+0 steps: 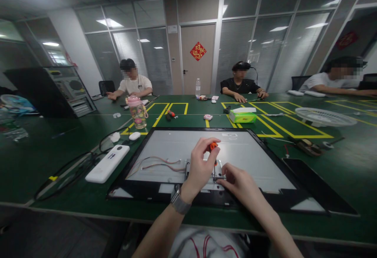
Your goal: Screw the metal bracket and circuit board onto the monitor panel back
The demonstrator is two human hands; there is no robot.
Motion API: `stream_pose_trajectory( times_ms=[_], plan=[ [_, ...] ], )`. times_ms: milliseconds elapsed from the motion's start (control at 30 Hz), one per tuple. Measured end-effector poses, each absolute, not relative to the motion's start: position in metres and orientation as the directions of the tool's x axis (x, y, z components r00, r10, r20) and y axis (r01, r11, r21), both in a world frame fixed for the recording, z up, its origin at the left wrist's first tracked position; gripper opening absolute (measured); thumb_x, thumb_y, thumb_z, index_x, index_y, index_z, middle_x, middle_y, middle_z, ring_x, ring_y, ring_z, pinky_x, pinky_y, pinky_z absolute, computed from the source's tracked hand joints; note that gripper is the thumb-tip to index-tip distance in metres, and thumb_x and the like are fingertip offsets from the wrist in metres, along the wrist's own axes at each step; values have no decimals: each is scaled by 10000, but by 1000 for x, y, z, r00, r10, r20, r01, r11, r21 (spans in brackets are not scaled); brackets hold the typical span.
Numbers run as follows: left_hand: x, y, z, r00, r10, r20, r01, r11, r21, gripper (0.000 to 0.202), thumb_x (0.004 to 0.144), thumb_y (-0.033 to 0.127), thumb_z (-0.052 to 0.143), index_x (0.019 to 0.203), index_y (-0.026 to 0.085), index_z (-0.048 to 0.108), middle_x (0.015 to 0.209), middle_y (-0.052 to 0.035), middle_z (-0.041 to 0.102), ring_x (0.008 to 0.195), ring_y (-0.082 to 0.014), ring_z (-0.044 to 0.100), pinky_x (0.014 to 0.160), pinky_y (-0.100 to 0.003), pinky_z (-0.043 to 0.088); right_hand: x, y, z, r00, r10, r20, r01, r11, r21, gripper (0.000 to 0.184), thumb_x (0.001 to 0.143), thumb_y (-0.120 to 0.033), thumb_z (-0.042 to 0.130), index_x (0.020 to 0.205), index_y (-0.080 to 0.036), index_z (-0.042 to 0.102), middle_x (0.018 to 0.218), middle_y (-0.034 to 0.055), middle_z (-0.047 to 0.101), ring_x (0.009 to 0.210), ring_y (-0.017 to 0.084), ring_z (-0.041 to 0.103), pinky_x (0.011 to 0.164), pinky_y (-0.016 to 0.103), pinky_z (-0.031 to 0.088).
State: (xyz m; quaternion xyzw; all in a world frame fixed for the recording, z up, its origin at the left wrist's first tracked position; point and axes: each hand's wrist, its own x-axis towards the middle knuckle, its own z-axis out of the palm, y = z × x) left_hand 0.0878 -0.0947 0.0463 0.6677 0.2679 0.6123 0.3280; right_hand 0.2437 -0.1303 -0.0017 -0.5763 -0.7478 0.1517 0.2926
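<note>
An opened flat screen panel (pixel 259 167) with a black frame lies in front of me, its silvery-grey sheet facing up. My left hand (pixel 200 165), wearing a watch, grips a screwdriver (pixel 213 145) by its orange handle. The screwdriver stands nearly upright, its shaft pointing down at a small metal bracket (pixel 219 187) near the panel's front edge. Low beside the shaft's tip is my right hand (pixel 240 179), thumb and fingers drawn together; whatever they pinch is too small to tell. Thin wires (pixel 163 167) run across the panel to the left of the bracket.
Left of the panel lie a white power bank (pixel 107 163) and black cables (pixel 63 175). Behind it stand a pink-lidded bottle (pixel 136 112) and a green tissue pack (pixel 243 116). A black panel (pixel 318 183) and a white fan grille (pixel 325 116) are at right. Several people sit opposite.
</note>
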Motion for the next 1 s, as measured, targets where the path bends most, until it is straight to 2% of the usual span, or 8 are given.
stream_pose_trajectory(
  times_ms=[133, 267, 333, 433, 567, 633, 800, 1000],
  plan=[
    [84, -96, 46, 72, 688, 722, 91, -726, 682, 141, 915, 295, 585, 975, 188, 657, 896, -40, 584, 822, -158, 549, 771, -279, 484, 250, -131, -6, -207, 946, 248, 741, 318, -592, 77, 861, -265, 581, 875, -240, 510, 632, -45, 569, 582, 175, 555, 564, 258, 388],
    [80, -96, 47, 171, 765, 621, -97, -614, 783, 329, 1001, 313, 393, 1225, 209, 610, 1073, -86, 625, 863, -158, 600, 709, -263, 512, 256, -133, -7, -254, 933, 255, 744, 357, -565, 165, 927, -315, 514, 789, -229, 540, 729, 5, 622, 664, 187, 599, 630, 279, 429],
    [79, -95, 48, 234, 801, 551, -221, -508, 832, 351, 992, 325, 421, 1280, 211, 585, 1115, -99, 634, 828, -148, 621, 664, -249, 522, 257, -134, -7, -261, 930, 257, 756, 363, -546, 215, 946, -329, 488, 775, -224, 564, 780, 28, 642, 699, 196, 618, 655, 291, 444],
    [80, -93, 50, 254, 823, 508, -276, -442, 854, 307, 928, 323, 554, 1192, 197, 648, 1050, -85, 628, 778, -135, 620, 646, -242, 533, 256, -136, -6, -244, 932, 268, 778, 353, -520, 225, 950, -340, 479, 779, -226, 570, 784, 33, 644, 698, 203, 626, 645, 296, 447],
    [79, -93, 50, 158, 802, 576, -144, -559, 817, 174, 833, 243, 678, 996, 204, 729, 936, -36, 585, 837, -138, 593, 726, -239, 525, 260, -138, -5, -228, 935, 272, 792, 340, -506, 231, 943, -364, 479, 776, -232, 568, 782, 34, 640, 684, 207, 627, 643, 307, 447],
    [77, -94, 51, 144, 794, 591, -117, -579, 807, 184, 864, 248, 644, 1022, 207, 729, 929, -37, 600, 846, -140, 594, 760, -250, 518, 264, -139, -5, -219, 938, 270, 793, 332, -511, 236, 941, -365, 468, 775, -234, 573, 782, 36, 640, 681, 209, 626, 647, 313, 450],
    [74, -95, 54, 281, 812, 512, -315, -426, 848, 338, 958, 350, 495, 1205, 182, 652, 1079, -103, 669, 865, -179, 661, 729, -294, 553, 267, -138, -6, -214, 941, 262, 801, 322, -505, 245, 948, -365, 435, 785, -234, 564, 794, 52, 645, 704, 221, 633, 665, 329, 462],
    [74, -93, 50, 43, 777, 629, -38, -627, 778, 156, 798, 257, 738, 943, 202, 737, 840, -11, 556, 771, -126, 573, 752, -253, 509, 263, -139, -5, -216, 937, 274, 820, 327, -470, 236, 958, -346, 425, 797, -232, 554, 809, 52, 632, 719, 224, 633, 673, 332, 457]
  ],
)
